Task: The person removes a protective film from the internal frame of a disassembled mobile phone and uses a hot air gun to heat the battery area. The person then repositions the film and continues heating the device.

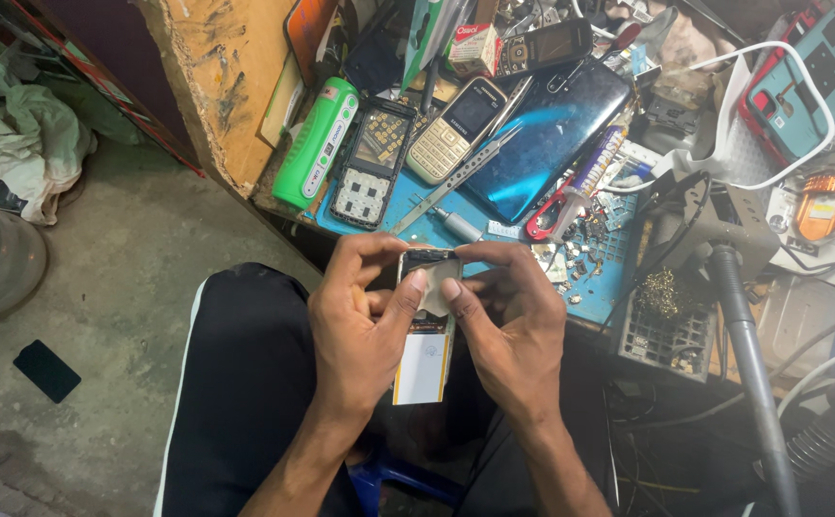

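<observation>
Left hand (360,321): grip closed on phone (429,316), thumb on its open back.
Right hand (503,321): grip closed on phone's other edge.
Phone: above lap, near tabletop (618,258) edge.
Beyond: tweezers (456,179), green cylinder (317,144).

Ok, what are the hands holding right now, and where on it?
Both hands, left hand and right hand, hold an opened phone by its upper end, thumbs pressing its back.

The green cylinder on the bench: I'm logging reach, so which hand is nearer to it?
Left. The left hand sits below and just right of the green cylinder; the right hand is farther right, across the opened phone both hands grip.
</observation>
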